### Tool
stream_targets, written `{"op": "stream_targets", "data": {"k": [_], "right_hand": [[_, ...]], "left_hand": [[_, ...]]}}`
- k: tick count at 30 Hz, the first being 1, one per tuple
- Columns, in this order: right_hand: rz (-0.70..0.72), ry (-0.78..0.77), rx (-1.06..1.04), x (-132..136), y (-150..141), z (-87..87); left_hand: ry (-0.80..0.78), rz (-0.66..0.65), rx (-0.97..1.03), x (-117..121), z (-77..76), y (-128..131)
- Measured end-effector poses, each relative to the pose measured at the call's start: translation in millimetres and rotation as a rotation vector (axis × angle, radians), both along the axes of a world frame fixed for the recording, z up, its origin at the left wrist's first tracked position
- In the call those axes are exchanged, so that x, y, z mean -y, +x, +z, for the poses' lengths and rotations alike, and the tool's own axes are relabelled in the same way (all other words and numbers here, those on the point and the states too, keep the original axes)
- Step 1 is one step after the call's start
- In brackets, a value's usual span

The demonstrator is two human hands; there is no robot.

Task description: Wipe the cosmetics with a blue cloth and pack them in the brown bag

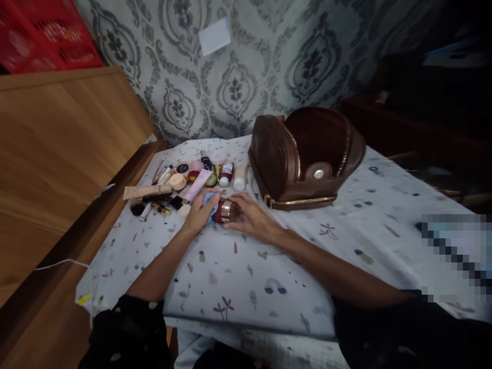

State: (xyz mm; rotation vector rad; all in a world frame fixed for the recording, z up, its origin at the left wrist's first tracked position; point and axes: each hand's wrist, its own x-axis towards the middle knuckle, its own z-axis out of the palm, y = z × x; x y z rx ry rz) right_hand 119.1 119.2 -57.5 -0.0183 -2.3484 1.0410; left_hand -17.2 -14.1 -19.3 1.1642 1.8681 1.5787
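A dark red bottle with a shiny rose-gold band (226,210) lies sideways between my two hands, just over the table. My left hand (196,214) is closed around a blue cloth (209,203) pressed to the bottle's left end. At the other end, my right hand (254,219) grips the bottle with its fingers and thumb. Close behind my hands lies a group of cosmetics, among them a pink tube (198,185), a beige tube (147,191), a round compact (177,181) and a white-capped tube (240,177).
A brown leather bag (277,154) stands unzipped at the back right of the table, which has a white patterned cloth (246,287). A wooden panel (65,138) rises on the left, with a red crate (46,36) above it. A white cable (73,261) hangs at the left edge.
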Motion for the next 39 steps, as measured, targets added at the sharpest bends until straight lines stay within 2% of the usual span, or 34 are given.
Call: {"op": "stream_targets", "data": {"k": [5, 7, 9, 14, 16, 23, 27, 31, 36, 39], "right_hand": [[0.03, 0.004, 0.041, 5, 5, 8.6], [0.063, 0.008, 0.051, 7, 7, 11.0], [0.075, 0.002, 0.048, 8, 8, 11.7], [0.045, -0.023, 0.051, 8, 6, 9.3], [0.054, -0.023, 0.061, 7, 6, 8.3], [-0.005, -0.058, 0.111, 9, 4, 9.0], [0.051, -0.039, 0.048, 11, 6, 13.8], [0.08, -0.008, -0.008, 11, 10, 16.5], [0.028, 0.057, -0.009, 8, 11, 13.7], [0.042, 0.024, -0.012, 7, 8, 11.2]], "left_hand": [[0.045, 0.108, -0.019, 0, -2.6, -4], [0.048, 0.114, -0.013, 1, 0.2, -4], [0.029, 0.072, -0.039, 3, 5.8, -3], [-0.079, -0.145, -0.202, 8, 20.1, 4], [-0.086, -0.166, -0.218, 8, 20.9, 7], [-0.021, -0.005, -0.099, 3, 11.3, 6], [0.018, 0.086, 0.021, 2, 9.4, 0], [-0.012, 0.021, 0.133, 4, 10.1, -6], [-0.111, -0.122, -0.094, 7, 13.2, -4], [-0.072, -0.101, -0.116, 5, 12.8, 0]]}}
